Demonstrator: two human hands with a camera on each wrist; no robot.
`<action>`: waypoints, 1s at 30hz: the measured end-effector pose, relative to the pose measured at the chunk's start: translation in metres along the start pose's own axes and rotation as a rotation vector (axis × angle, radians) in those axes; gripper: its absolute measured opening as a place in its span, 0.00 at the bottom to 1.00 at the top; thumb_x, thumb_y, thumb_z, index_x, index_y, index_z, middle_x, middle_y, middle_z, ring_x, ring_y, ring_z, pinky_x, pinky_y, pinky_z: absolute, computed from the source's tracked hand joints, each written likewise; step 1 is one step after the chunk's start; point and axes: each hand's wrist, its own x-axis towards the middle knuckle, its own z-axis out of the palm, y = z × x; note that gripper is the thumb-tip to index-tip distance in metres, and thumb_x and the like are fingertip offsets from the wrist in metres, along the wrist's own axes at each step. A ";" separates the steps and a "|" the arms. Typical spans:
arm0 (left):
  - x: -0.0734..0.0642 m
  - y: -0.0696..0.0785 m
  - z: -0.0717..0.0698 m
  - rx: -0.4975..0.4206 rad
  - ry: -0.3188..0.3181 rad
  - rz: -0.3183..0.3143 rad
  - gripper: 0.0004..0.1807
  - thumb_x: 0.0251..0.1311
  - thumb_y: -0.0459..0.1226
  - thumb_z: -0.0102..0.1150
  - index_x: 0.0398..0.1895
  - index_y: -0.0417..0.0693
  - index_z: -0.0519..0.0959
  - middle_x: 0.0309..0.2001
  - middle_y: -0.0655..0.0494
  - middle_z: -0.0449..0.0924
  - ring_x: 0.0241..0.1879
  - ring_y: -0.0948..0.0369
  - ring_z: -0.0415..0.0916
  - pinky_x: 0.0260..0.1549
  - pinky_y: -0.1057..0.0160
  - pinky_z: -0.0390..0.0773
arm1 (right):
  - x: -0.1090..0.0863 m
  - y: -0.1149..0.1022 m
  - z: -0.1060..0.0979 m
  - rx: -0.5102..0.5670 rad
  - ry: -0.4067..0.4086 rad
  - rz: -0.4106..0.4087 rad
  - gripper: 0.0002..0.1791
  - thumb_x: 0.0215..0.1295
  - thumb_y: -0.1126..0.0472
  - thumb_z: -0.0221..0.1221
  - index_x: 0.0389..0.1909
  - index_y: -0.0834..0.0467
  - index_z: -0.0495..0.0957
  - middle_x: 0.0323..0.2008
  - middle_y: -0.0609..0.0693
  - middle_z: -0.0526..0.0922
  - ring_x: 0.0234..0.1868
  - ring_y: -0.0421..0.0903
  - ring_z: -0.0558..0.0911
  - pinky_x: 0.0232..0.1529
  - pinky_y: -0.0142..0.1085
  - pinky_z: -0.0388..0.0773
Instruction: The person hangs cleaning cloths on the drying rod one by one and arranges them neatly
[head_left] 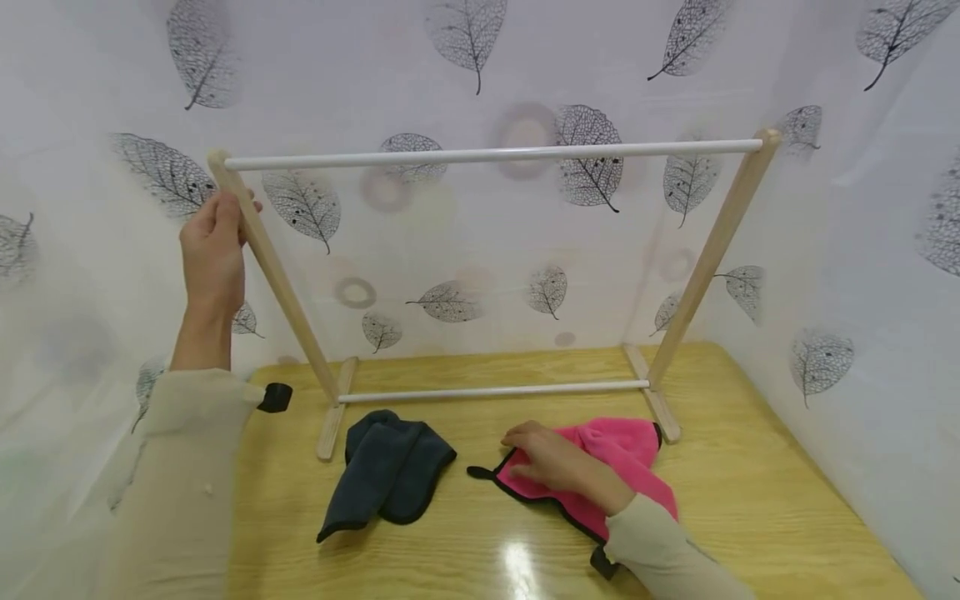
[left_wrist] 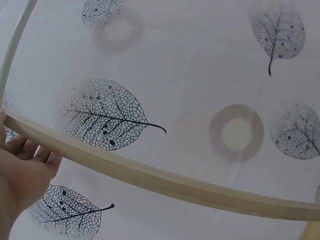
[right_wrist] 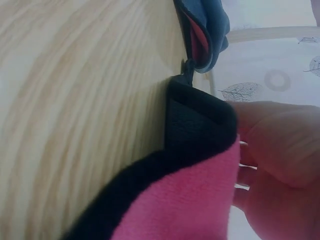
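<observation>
A small garment-style rack stands on the table, with pale wooden posts and two white rods. My left hand (head_left: 215, 250) grips its left post (head_left: 273, 271) just below the top rod (head_left: 495, 155), thumb on the near side and fingers behind. In the left wrist view those fingers (left_wrist: 47, 156) curl up against the wood. My right hand (head_left: 558, 462) lies over the left part of a crumpled pink cloth (head_left: 622, 442) with black edging and a hanging loop, its fingers loosely extended. The right wrist view shows a folded-up dark underside (right_wrist: 195, 125) beside that hand.
A dark grey cloth (head_left: 397, 467) with black edging lies crumpled to the left, before the rack's lower rod (head_left: 495, 392). The rack's feet (head_left: 652, 400) rest on the wood-grain table (head_left: 750, 483). Leaf-printed white sheeting (head_left: 465, 275) hangs behind and at both sides.
</observation>
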 end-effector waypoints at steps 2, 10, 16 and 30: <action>0.001 0.001 0.001 -0.050 -0.008 -0.011 0.25 0.78 0.43 0.52 0.68 0.34 0.75 0.59 0.48 0.76 0.59 0.57 0.76 0.60 0.69 0.73 | 0.002 0.000 0.003 -0.036 0.010 -0.017 0.20 0.65 0.62 0.71 0.55 0.67 0.82 0.55 0.60 0.81 0.58 0.56 0.79 0.61 0.48 0.77; 0.006 0.000 0.005 -0.240 -0.043 -0.042 0.26 0.79 0.41 0.52 0.68 0.28 0.70 0.50 0.42 0.80 0.49 0.54 0.81 0.55 0.66 0.79 | 0.006 0.001 0.007 -0.095 0.052 -0.062 0.13 0.59 0.63 0.74 0.43 0.61 0.87 0.38 0.49 0.81 0.43 0.47 0.76 0.48 0.40 0.77; 0.009 0.000 0.004 -0.315 -0.062 -0.065 0.26 0.77 0.40 0.53 0.66 0.26 0.70 0.45 0.41 0.80 0.45 0.54 0.79 0.51 0.65 0.81 | 0.007 0.003 0.006 -0.090 0.063 -0.083 0.06 0.58 0.64 0.74 0.36 0.58 0.89 0.30 0.44 0.80 0.35 0.42 0.73 0.40 0.36 0.73; 0.008 0.002 -0.002 -0.266 -0.129 -0.121 0.30 0.76 0.43 0.54 0.69 0.28 0.67 0.53 0.42 0.77 0.52 0.55 0.78 0.57 0.66 0.77 | -0.005 -0.009 -0.035 0.057 0.064 -0.066 0.06 0.62 0.70 0.69 0.35 0.56 0.89 0.33 0.45 0.87 0.39 0.42 0.83 0.41 0.36 0.82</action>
